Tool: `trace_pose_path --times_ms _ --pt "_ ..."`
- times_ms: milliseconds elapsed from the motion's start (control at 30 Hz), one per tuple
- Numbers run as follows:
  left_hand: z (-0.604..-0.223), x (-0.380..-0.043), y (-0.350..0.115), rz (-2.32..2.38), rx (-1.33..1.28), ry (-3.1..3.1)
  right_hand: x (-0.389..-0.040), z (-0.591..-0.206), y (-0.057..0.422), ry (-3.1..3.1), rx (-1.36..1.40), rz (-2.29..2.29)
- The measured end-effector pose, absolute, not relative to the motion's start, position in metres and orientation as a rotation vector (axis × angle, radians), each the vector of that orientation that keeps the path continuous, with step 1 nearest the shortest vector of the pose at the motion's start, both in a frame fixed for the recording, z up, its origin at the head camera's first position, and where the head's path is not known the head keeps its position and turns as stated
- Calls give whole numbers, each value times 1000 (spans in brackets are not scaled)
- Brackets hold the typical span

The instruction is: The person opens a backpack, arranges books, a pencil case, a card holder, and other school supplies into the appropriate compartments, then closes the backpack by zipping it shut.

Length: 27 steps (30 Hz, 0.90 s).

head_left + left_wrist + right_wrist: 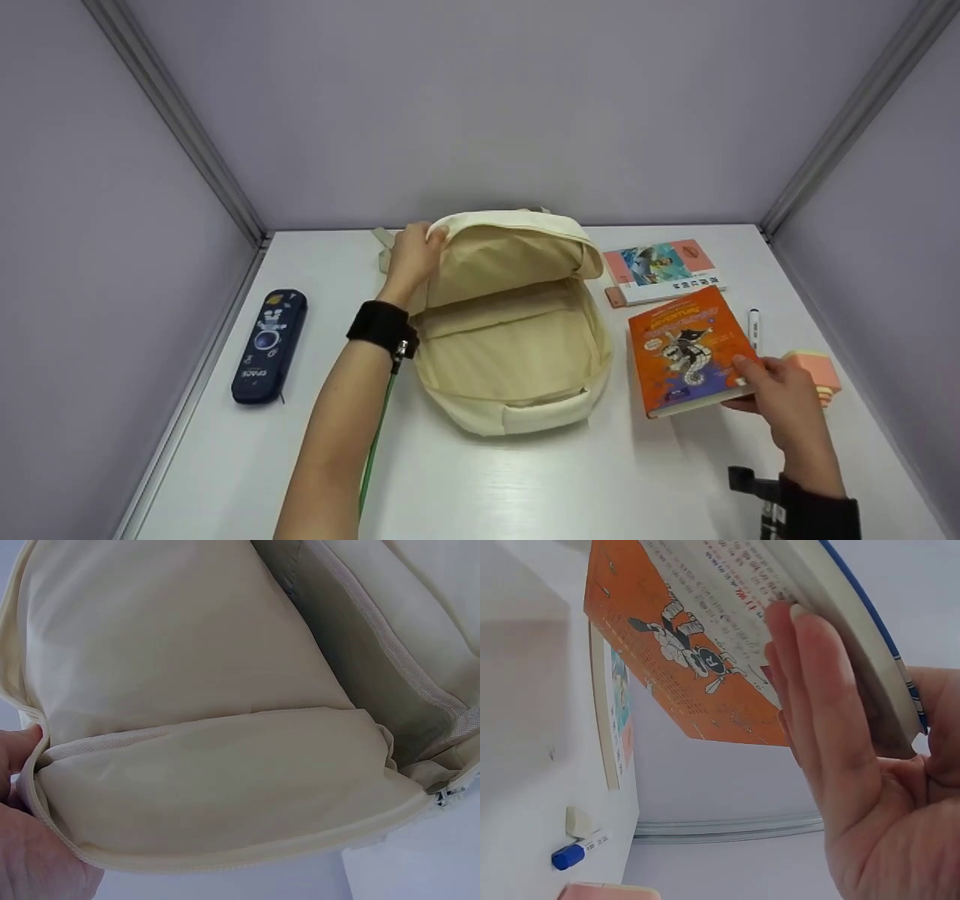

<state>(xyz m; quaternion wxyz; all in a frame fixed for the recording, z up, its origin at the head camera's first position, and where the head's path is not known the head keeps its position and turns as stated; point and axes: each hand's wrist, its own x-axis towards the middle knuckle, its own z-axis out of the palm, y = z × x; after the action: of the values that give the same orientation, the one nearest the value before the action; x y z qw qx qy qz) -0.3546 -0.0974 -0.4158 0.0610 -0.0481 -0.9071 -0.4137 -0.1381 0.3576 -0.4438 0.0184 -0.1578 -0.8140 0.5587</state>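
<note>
Right hand [784, 394] grips the orange book [686, 352] above the table [480, 487], white tabletop between it and the backpack [480, 416]; apart from it, the left hand [412, 259] pinches the raised flap [517, 259], baring beige lining [517, 352]; pencil case [268, 349] near the table's left edge

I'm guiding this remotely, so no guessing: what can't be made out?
Left hand, partly: left wrist view, cut off by the left edge.
Underside of the backpack: head view, hidden by its body.
Fine print on the orange book: right wrist view, blurred.
Lettering on the marker: head view, too small.
</note>
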Motion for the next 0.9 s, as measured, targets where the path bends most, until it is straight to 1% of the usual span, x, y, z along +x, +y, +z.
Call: trace_pose_path --times_ms 200,367,633,900 --pt "-415 -355 -98 -1253 -105 -2734 -138 -437 356 -2285 -440 2057" --pt "-415 -353 -97 -1271 -83 -2717 -140 -437 344 -2191 -369 2256" --pt "-413 -351 -97 -1241 -82 -2711 -149 -442 313 -2194 -243 2442" --pt "-413 -353 -98 -1195 -78 -2713 -171 -456 273 -2239 -210 2560"
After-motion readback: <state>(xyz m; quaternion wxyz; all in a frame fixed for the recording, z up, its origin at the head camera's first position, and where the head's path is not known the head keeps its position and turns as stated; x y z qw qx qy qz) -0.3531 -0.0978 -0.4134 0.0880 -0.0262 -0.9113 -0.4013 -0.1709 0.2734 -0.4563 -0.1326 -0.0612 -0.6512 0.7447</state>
